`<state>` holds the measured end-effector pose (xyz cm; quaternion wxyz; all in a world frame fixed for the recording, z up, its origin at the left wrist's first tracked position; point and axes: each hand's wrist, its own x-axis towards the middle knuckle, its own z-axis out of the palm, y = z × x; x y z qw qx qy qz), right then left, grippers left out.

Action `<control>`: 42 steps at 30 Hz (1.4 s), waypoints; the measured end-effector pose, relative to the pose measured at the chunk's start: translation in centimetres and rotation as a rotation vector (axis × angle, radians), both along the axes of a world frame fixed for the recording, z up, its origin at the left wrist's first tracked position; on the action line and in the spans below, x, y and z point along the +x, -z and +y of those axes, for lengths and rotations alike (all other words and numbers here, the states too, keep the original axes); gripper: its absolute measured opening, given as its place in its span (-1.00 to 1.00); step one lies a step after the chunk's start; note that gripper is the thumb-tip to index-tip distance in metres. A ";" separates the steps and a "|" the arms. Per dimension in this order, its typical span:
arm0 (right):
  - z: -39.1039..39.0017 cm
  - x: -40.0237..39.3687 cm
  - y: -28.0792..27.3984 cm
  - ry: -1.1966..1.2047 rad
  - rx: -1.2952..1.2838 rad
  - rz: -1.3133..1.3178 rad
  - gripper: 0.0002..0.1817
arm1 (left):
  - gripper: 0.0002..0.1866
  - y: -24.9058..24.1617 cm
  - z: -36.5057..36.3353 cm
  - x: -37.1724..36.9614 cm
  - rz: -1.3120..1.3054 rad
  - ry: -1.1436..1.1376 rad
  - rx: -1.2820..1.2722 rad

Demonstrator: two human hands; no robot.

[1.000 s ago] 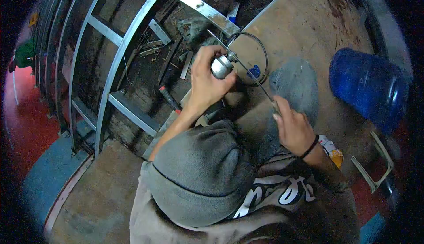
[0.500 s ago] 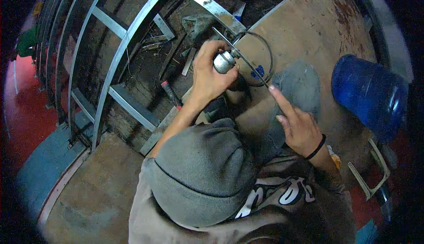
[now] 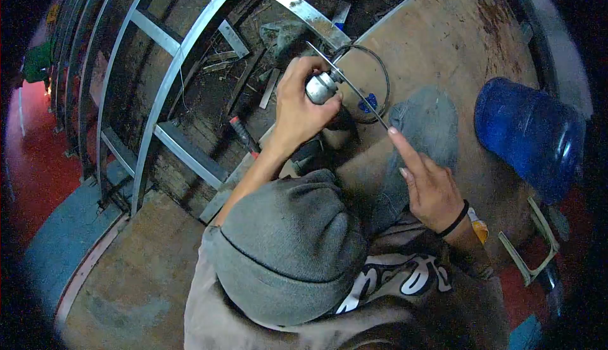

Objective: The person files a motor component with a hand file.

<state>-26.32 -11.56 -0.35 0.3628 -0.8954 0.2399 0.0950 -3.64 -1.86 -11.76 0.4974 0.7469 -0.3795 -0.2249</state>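
Note:
My left hand (image 3: 301, 106) is closed around the silver metal head of an angle grinder (image 3: 322, 88), whose dark body runs down below the hand. A thin disc (image 3: 361, 93), seen nearly edge-on, is mounted on the grinder head and slants from upper left to lower right. At the disc's lower right edge is the tip of the extended index finger of my right hand (image 3: 434, 192). The thumb stands apart from that finger, the other fingers are partly curled, and the hand holds nothing. A black cable (image 3: 388, 75) loops behind the disc.
Curved metal frames (image 3: 166, 97) stand at the left. A blue plastic container (image 3: 531, 138) lies at the right on the brown board (image 3: 437, 40). A tool with a red and black handle (image 3: 244, 135) lies by the left forearm. A person in green (image 3: 38, 62) is far left.
My right index fingertip has shifted slightly down with the disc's edge, which has turned or tilted a little. Bright sparks now show near the person at far left.

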 end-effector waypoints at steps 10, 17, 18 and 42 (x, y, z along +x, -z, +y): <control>0.2 0.5 -0.8 -0.011 -0.049 0.072 -0.25 | -0.54 -0.5 -0.4 -0.1 -0.070 -0.008 0.022; -0.5 2.4 -1.4 -0.007 0.139 0.212 -0.35 | -0.55 -0.4 -0.7 -0.6 -0.094 -0.035 0.025; -0.5 2.1 -1.0 0.005 0.133 0.167 -0.35 | -0.55 -0.5 -0.7 -0.7 -0.093 -0.036 0.024; -1.7 5.6 2.1 0.127 0.117 -0.065 -0.36 | -0.60 -1.4 -2.1 -1.7 -0.084 0.022 -0.005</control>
